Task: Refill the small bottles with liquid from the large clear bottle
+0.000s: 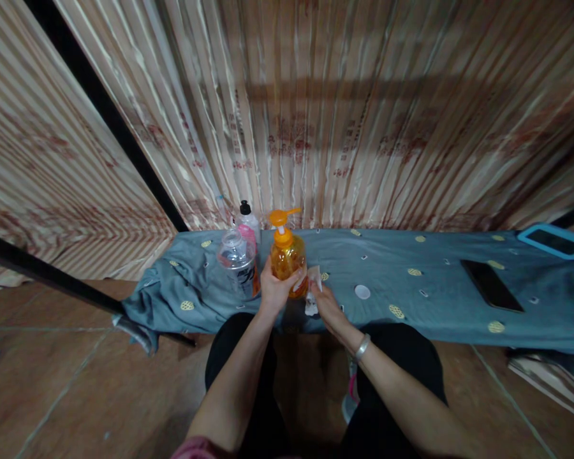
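Two bare forearms reach forward from the bottom edge of the head view, over dark trousered knees and a brown tiled floor. The right wrist carries a silver bangle [362, 347].

Left hand [275, 287]: fingers wrapped around the lower body of an orange pump bottle [287, 254], clamped on it. The bottle stands upright near the front edge of a low surface covered with a blue-grey patterned cloth [411, 299]. Its pump head points right.

Right hand [326, 306]: just beside the bottle's right side, fingers closed on a small white wipe [312, 294] that lies against the base of the bottle. Whether the wipe is paper or cloth cannot be told.

Just left of the orange bottle, touching or nearly touching it: a clear plastic bottle [239, 261] with a dark label, upright. Behind that, a white bottle with a black cap [247, 218]; something pink shows between the two, shape unclear.

To the right of the hands, apart from them: a small white round disc [362, 292] lying flat on the cloth. Farther right, well apart: a dark phone [492, 285], face up, screen off. At the far right corner: a flat device in a light blue case [555, 240], partly cut by the frame edge.

Left end of the cloth hangs bunched off the surface. Behind everything: a striped beige and reddish curtain [316, 115] in folds, with a black bar [105, 115] crossing it diagonally at left.
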`<state>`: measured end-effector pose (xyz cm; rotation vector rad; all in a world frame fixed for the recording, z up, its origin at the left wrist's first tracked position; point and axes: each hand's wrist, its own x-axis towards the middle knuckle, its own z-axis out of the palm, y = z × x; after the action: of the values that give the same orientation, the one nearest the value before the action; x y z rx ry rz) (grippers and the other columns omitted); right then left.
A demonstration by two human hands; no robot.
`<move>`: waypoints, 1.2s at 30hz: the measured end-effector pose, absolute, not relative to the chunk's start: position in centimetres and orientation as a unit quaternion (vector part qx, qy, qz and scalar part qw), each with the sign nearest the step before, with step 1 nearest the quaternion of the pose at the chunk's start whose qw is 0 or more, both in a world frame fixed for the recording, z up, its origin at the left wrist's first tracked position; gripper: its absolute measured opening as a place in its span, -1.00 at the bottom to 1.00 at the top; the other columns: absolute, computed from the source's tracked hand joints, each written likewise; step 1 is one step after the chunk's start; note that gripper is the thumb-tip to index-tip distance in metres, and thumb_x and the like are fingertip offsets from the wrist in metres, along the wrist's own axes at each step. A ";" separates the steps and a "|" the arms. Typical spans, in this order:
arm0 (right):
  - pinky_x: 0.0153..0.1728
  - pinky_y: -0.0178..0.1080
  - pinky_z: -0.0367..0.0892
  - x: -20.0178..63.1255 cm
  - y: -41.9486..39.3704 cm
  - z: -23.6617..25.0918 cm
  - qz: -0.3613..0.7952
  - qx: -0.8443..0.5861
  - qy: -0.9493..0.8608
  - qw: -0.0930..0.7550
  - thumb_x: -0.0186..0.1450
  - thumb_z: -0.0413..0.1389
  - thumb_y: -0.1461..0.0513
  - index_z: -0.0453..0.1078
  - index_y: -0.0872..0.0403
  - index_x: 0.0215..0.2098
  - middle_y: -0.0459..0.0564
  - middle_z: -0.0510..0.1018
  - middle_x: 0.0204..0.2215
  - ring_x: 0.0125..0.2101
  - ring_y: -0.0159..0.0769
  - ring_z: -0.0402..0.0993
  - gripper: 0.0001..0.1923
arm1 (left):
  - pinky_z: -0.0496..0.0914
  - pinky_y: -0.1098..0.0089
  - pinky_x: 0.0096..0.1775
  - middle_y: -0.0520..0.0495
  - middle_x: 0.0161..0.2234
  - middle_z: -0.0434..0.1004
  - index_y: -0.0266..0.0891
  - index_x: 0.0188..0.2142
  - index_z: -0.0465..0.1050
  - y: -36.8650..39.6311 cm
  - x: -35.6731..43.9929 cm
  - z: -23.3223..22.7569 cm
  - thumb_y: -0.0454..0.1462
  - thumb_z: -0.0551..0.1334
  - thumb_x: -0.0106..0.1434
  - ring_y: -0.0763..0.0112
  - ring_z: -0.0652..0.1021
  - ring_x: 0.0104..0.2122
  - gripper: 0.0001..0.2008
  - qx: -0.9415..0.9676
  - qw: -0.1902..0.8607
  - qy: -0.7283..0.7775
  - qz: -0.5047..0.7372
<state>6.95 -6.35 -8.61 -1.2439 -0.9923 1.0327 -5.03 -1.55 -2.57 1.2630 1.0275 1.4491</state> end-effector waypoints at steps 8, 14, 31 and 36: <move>0.19 0.20 0.09 6.9 -7.7 -2.7 0.292 -0.526 -0.533 0.595 0.38 -0.13 -0.10 0.21 0.04 0.21 0.15 0.36 0.19 0.18 -0.04 0.28 -0.42 | 0.43 0.26 -0.06 -0.09 -0.20 0.62 -0.27 -0.15 0.47 -1.7 -4.0 -3.1 -0.32 0.46 -0.19 0.22 0.60 -0.19 -0.47 0.526 0.476 0.409 0.574; 0.32 0.08 -0.19 6.8 -8.8 0.4 0.166 -0.513 -0.650 0.536 0.43 -0.17 0.02 -0.03 0.05 0.35 0.14 0.04 0.37 0.35 -0.16 -0.13 -0.42 | 0.41 0.30 -0.02 -0.09 -0.16 0.61 -0.23 -0.12 0.47 -1.8 -3.4 -3.8 -0.35 0.47 -0.19 0.24 0.59 -0.16 -0.44 0.509 0.532 0.356 0.575; 0.07 0.09 0.24 10.1 -2.9 2.2 0.314 -0.453 -0.638 0.537 0.36 -0.21 -0.18 0.41 0.06 -0.02 0.07 0.55 -0.06 -0.01 -0.14 0.45 -0.37 | 0.41 0.14 0.05 -0.16 -0.08 0.59 -0.27 -0.07 0.42 -2.3 -3.3 -3.6 -0.35 0.47 -0.17 0.16 0.58 -0.08 -0.40 0.563 0.523 0.356 0.532; -0.13 -0.02 0.41 10.6 -1.4 -2.3 0.422 -0.487 -0.534 0.548 0.36 -0.12 -0.15 0.43 0.09 -0.14 0.02 0.58 -0.21 -0.22 -0.23 0.53 -0.45 | 0.39 0.13 0.06 -0.17 -0.06 0.58 -0.24 -0.03 0.41 -2.1 -3.1 -4.3 -0.32 0.47 -0.13 0.16 0.57 -0.06 -0.39 0.580 0.510 0.354 0.527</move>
<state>10.63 -1.39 -2.31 -1.1535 -1.2641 1.0002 -3.13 -2.12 -4.26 1.3975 0.8528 1.2703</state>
